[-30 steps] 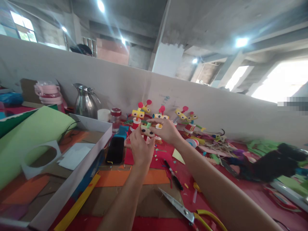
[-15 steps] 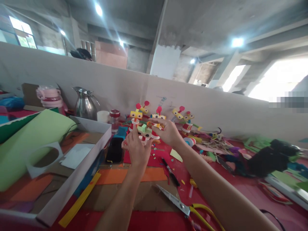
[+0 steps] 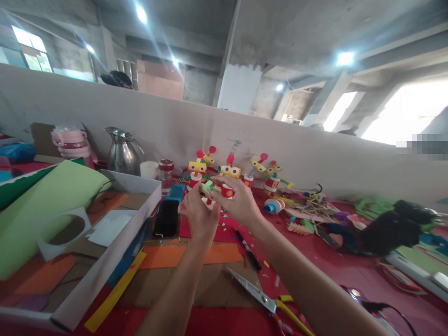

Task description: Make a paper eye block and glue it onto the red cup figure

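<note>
Between my two hands is a small light green paper head [image 3: 207, 187] with a folded tab on top; its eyes are mostly hidden by my fingers. My left hand [image 3: 199, 215] grips it from the left and below. The fingers of my right hand [image 3: 241, 201] press on its right side. Just behind stand several paper figures with yellow heads [image 3: 229, 171], red discs on top and red-and-white cup bodies [image 3: 272, 185]. Beneath my hands lies a red sheet [image 3: 185, 229] strewn with paper scraps.
Scissors [image 3: 259, 295] and a black pen [image 3: 249, 252] lie near my right forearm. A phone [image 3: 167, 218] rests left of my hands. Further left are a white box [image 3: 105, 284], a steel jug [image 3: 123, 151] and a glass jar [image 3: 166, 175]. Wooden sticks [image 3: 315, 207] are piled right.
My right hand has moved left and down onto the green paper head. The head has turned, so its eyes no longer face me plainly. My left hand has stayed nearly in place.
</note>
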A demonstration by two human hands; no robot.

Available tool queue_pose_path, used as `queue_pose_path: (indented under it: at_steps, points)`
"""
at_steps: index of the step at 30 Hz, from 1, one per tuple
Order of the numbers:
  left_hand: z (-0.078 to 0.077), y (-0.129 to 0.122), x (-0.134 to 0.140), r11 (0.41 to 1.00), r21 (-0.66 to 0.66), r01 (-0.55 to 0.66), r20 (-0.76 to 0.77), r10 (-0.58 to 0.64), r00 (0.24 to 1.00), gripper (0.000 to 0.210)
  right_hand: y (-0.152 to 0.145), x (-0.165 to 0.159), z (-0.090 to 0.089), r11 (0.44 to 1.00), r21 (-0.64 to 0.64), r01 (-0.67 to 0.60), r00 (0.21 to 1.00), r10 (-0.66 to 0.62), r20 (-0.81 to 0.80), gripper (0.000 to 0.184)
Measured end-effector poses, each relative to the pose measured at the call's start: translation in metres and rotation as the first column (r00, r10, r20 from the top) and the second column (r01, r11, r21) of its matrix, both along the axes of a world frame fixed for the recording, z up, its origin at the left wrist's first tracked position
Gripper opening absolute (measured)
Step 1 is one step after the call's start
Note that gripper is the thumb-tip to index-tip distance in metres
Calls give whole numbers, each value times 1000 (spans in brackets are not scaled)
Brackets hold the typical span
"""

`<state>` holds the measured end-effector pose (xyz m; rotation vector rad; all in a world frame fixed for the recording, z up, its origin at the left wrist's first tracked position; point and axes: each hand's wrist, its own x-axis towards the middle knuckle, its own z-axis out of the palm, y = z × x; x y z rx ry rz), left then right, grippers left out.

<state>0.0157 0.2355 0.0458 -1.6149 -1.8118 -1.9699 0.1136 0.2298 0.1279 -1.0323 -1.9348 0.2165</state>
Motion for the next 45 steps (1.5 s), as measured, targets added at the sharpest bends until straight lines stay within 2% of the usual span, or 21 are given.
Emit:
queue_pose_path:
  at_steps: [6,16,39,45]
  points:
    - [-3,9,3,999,37,31,-31,-30,999,64,19,-4,6,994,-104,15,1000,-12,27,26]
    - [-9,18,7,996,61,65,-49,-62,997,64,41,8,6,986,-158,51,994,-35,102,28]
    - [-9,20,2,995,79,56,-95,-48,994,65,51,3,6,980,-180,83,988,-58,140,29]
    - [-5,17,0,995,98,32,-134,-18,991,70,43,10,11,981,-192,27,999,-18,48,37]
